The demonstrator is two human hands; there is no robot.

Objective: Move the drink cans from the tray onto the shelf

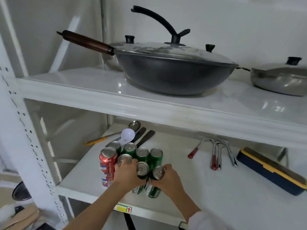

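Note:
Several drink cans stand bunched together on the lower white shelf (207,196). Most are green cans (156,157); a red can (107,161) stands at the left of the bunch. My left hand (127,175) is wrapped around a green can at the front of the bunch. My right hand (167,177) grips another green can (158,173) at the front right. The two held cans stand side by side, touching. No tray is in view.
A dark wok (166,72) with a lid and a steel pan (280,77) sit on the upper shelf. Behind the cans lie a white spoon (127,135), ladles and a yellow-handled knife (95,141). Red-handled utensils (216,153) and a blue-yellow box (270,171) lie to the right.

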